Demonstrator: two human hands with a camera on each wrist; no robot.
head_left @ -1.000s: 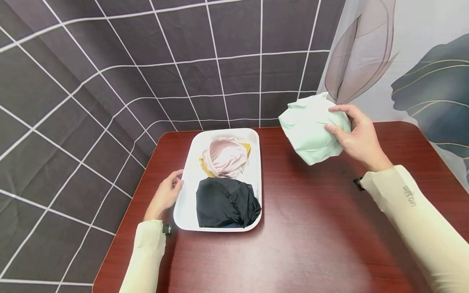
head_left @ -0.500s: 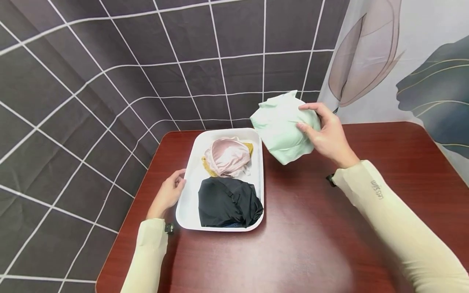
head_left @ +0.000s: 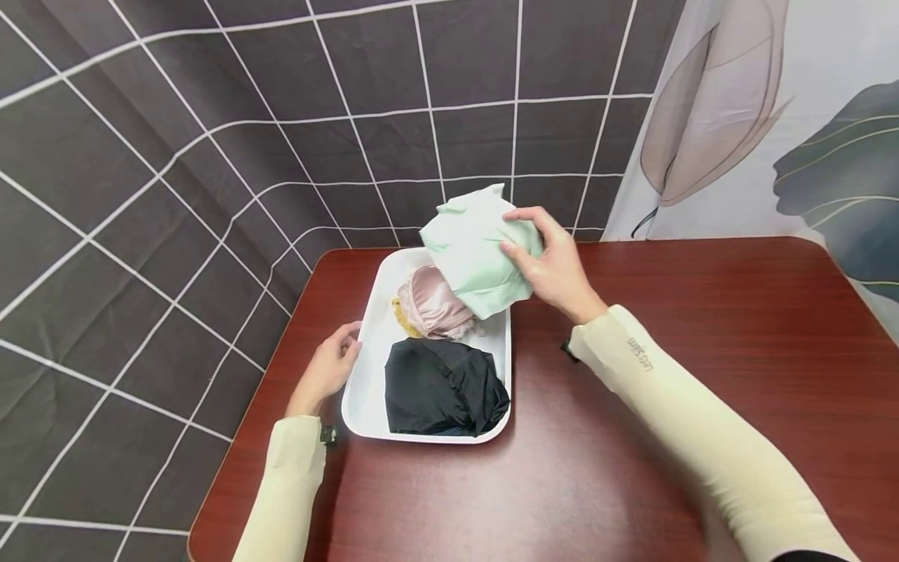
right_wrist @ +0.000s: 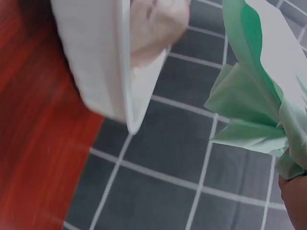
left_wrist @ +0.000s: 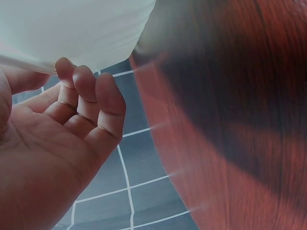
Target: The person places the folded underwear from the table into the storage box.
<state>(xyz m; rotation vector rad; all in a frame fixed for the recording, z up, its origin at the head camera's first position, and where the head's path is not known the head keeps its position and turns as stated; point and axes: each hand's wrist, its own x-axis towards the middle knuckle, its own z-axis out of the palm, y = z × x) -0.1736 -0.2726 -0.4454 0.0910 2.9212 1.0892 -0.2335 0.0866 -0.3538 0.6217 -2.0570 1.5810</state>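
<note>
My right hand [head_left: 556, 269] pinches a mint-green folded garment [head_left: 477, 246], thumb and fingers at its right edge. The garment hangs in the air over the far right corner of the white tray [head_left: 367, 402]; its exact kind is unclear. Loose thin folds of the green cloth [right_wrist: 244, 103] show in the right wrist view. Inside the tray, a pink satin garment with lace trim [head_left: 435, 304] lies partly covered from sight by the green one. My left hand [head_left: 326, 367] holds the tray's left rim, its fingers curled against the edge [left_wrist: 57, 139].
Nearer in the tray lies a black folded garment [head_left: 445, 390], reaching the right wall. A bit of mustard-yellow cloth [head_left: 403, 318] peeks out under the pink one. The red-brown table [head_left: 702, 328] extends right; a dark checked curtain [head_left: 365, 101] hangs behind and left.
My right hand has carried the mint-green garment leftward, from beside the tray to over its far part. My left hand stays at the tray's left rim.
</note>
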